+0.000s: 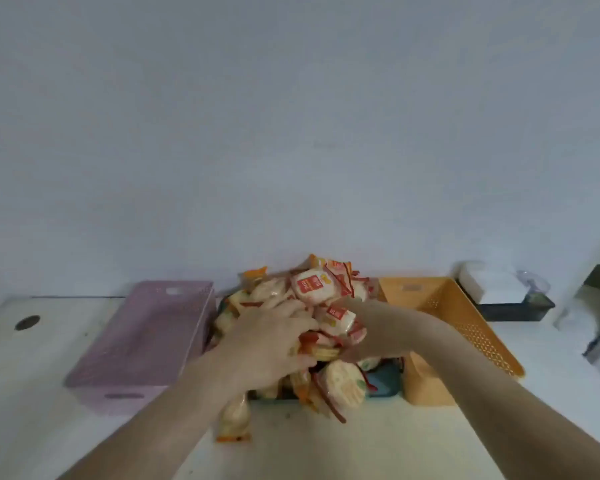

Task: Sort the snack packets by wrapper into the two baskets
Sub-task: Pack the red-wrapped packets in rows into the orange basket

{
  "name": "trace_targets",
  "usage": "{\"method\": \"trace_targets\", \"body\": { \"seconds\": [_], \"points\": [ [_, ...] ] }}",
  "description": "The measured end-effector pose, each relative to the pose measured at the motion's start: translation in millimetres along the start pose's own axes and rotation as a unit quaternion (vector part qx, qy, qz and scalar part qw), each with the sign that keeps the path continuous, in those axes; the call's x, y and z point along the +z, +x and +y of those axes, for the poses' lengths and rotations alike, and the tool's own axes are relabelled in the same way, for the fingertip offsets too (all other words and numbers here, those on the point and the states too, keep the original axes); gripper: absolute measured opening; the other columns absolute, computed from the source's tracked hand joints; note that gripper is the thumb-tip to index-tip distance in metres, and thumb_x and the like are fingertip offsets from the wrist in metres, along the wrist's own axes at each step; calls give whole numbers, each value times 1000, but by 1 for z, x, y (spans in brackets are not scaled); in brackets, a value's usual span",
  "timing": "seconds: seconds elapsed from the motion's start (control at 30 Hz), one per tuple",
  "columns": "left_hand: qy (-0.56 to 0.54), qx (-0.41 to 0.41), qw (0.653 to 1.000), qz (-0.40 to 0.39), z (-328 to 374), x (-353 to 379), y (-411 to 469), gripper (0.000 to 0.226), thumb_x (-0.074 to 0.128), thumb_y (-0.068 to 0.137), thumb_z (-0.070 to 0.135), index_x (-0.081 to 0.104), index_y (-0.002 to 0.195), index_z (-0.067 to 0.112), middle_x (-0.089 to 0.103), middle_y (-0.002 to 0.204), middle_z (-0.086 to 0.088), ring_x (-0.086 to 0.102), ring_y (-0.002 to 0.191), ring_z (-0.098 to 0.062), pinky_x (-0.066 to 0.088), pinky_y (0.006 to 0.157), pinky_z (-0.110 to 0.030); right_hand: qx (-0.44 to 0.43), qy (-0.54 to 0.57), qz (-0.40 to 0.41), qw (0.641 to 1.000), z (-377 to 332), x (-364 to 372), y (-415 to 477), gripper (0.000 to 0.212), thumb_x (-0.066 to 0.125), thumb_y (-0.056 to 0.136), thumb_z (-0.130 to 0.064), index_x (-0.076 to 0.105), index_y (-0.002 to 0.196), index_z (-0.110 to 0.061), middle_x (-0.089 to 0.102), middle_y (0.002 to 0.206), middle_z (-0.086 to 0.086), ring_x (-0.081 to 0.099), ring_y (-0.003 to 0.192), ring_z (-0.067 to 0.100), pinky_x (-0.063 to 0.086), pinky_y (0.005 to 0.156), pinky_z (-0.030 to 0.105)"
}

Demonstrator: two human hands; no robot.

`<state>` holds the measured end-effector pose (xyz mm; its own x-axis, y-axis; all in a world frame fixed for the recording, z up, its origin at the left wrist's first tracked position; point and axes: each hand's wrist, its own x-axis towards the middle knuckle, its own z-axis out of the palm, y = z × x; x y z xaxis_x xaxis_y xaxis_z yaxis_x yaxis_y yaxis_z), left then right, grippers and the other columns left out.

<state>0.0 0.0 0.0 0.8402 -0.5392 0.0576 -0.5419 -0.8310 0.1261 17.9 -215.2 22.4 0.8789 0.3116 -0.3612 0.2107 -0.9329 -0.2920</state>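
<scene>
Two baskets flank a heap of snack packets (312, 289) on the counter (378, 445) in the head view: a purple basket (146, 341) on the left and an orange basket (465, 327) on the right. The heap overflows a dark tray (383, 382) between them. Both the left hand (271, 344) and the right hand (364, 327) dig into the heap with fingers curled; blur hides whether either grips a packet. One loose packet (234, 419) lies on the counter just in front.

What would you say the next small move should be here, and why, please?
Probably lift one packet clear of the pile and check its wrapper. The left hand and right hand are both in the heap, which sits between the pink basket and the orange basket, and no packet shows in either basket yet.
</scene>
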Motion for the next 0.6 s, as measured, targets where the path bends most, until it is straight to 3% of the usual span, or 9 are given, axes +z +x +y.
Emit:
{"method": "trace_targets", "body": {
  "seconds": [0.07, 0.13, 0.23, 0.3, 0.33, 0.37, 0.43, 0.53, 0.6],
  "points": [
    [73, -8, 996, -47, 2, 36, -4, 72, 48, 85, 67, 15, 147, 48, -12, 163, 8, -10, 148, -23, 7, 116, -60, 11, -54, -43, 998, 0, 27, 9, 104, 73, 75, -52, 2, 150, -42, 25, 157, 4, 38, 136, 29, 41, 105, 44],
    [119, -12, 992, -36, -7, 86, -10, 75, 41, 85, 72, 1, 146, 53, -31, 158, 7, -23, 146, -25, 1, 110, -70, 5, -112, -59, 992, 2, 62, 17, 113, 75, 72, -53, -5, 150, -42, 15, 159, 6, 43, 132, 32, 46, 99, 42],
    [157, -22, 987, 25, -22, 125, -11, 68, 50, 85, 67, 22, 144, 50, -1, 165, -2, 11, 147, -32, 39, 94, -68, -12, -179, -4, 984, 6, 105, 30, 113, 73, 76, -50, -12, 150, -38, -4, 160, 13, 53, 119, 38, 53, 89, 41],
    [169, -47, 983, 61, -28, 132, -7, 58, 67, 80, 55, 47, 133, 44, 28, 158, -7, 42, 134, -34, 54, 75, -56, -10, -137, 93, 986, 17, 122, 40, 97, 66, 84, -36, -4, 152, -33, 17, 156, 18, 61, 107, 35, 55, 79, 37],
    [164, -52, 982, 82, -28, 136, -5, 52, 72, 78, 49, 55, 126, 41, 37, 153, -7, 49, 128, -34, 55, 70, -52, -17, -69, 136, 988, 24, 125, 42, 79, 60, 88, -28, 11, 150, -26, 38, 146, 15, 63, 101, 32, 54, 74, 32],
    [152, -63, 982, 98, -28, 139, -3, 47, 74, 78, 45, 57, 122, 40, 40, 151, -6, 50, 126, -32, 55, 71, -50, -24, 15, 173, 984, 30, 125, 43, 56, 54, 90, -23, 32, 141, -20, 57, 126, 10, 64, 95, 29, 50, 68, 26],
    [105, -98, 978, 153, -26, 146, 0, 39, 66, 85, 44, 55, 123, 42, 35, 151, 0, 44, 129, -28, 50, 87, -49, -35, 158, 240, 957, 40, 119, 44, 21, 54, 90, -20, 59, 107, -9, 68, 90, 7, 65, 82, 27, 50, 62, 29],
    [65, -181, 957, 219, -18, 146, 2, 36, 54, 88, 48, 53, 124, 45, 30, 154, 1, 26, 141, -26, 24, 111, -55, -51, 322, 302, 896, 48, 118, 46, 22, 64, 85, -20, 66, 87, 2, 69, 85, 20, 64, 82, 36, 53, 73, 49],
    [123, -185, 946, 238, -6, 144, 0, 41, 48, 87, 45, 58, 126, 38, 26, 159, -4, 13, 147, -28, 12, 112, -60, -42, 273, 342, 898, 52, 131, 50, 29, 63, 85, -32, 67, 95, -5, 65, 100, 13, 57, 101, 28, 50, 89, 47]
  ]
}}
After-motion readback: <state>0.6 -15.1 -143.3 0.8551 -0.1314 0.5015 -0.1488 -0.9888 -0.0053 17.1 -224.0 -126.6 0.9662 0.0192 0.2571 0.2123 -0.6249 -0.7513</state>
